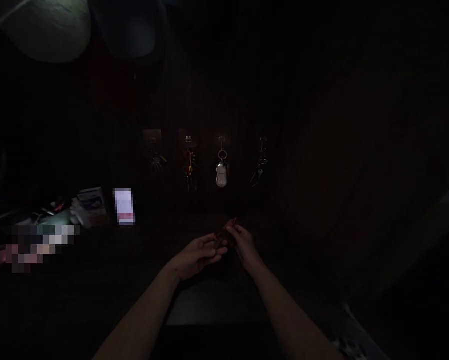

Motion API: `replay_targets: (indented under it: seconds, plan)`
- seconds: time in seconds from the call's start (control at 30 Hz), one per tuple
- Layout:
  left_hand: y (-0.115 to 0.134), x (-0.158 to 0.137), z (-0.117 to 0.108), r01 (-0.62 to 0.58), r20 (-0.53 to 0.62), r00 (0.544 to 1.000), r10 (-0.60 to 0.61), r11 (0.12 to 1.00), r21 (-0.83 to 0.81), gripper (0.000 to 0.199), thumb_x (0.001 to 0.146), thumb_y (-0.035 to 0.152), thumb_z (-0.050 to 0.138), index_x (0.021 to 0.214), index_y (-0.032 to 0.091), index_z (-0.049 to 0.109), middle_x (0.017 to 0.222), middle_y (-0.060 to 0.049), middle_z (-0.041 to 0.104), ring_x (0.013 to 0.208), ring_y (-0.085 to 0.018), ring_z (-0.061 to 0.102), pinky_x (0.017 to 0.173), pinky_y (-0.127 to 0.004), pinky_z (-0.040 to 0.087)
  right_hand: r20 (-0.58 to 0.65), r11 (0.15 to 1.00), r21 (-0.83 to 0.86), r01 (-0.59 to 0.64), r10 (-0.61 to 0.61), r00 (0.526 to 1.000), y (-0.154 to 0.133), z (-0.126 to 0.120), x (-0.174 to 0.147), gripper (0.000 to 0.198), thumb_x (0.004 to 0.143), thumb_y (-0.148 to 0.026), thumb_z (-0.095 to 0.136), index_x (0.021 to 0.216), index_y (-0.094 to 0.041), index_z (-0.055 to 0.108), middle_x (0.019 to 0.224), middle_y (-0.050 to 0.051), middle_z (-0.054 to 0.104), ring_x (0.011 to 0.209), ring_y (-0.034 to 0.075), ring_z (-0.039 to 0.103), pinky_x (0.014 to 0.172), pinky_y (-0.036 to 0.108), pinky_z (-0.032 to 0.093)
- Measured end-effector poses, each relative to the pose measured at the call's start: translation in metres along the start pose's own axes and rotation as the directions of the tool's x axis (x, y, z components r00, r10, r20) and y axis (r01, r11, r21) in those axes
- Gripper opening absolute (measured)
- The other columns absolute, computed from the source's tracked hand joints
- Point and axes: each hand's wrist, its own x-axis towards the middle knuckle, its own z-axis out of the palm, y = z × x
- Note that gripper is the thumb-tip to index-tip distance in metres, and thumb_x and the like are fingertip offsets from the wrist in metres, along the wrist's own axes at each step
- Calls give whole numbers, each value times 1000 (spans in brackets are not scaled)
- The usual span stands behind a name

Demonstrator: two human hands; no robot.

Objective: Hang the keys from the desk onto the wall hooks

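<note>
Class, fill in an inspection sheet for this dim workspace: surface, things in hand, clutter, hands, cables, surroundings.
Surface: dark counter, too dim to tell its material.
Things in hand: small dark reddish object held between both hands; what it is cannot be told.
Clutter: small boxes and papers far left.
Hands: left hand palm up under the object; right hand pinching it from above.
Cables: nothing seen.
Surroundings: four hooks on the wall ahead with key bunches; one carries a pale key fob. A pale round shape hangs upper left.
</note>
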Motion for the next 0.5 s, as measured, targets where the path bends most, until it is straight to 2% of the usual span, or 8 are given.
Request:
replay_targets:
  seconds: [0.23,0.4,0.5]
  plan:
    - [-4,4,1,-27,42,999,27,1000,8,57,68,4,69,120,19,52,132,-13,49,113,-22,55,99,-34,38,-16,999,25,26,-26,1000,1,0,2,32,56,-46,71,69,-19,60,57,-3,60,48,10,51,46,22,33]
    - [-10,9,-3,-44,-99,994,52,996,80,59,65,3,71,119,18,53,130,-15,52,109,-23,57,97,-36,40,-98,997,33,70,-67,993,2,-3,5,27,57,-41,69,69,-20,59,58,-5,59,46,8,48,45,21,32]
    - [-11,10,-3,-35,-106,993,47,993,117,59,64,6,73,119,18,54,129,-15,52,109,-22,57,97,-35,41,-140,996,40,76,-70,988,0,-5,4,27,57,-41,69,71,-20,58,59,-5,58,48,8,48,46,20,33]
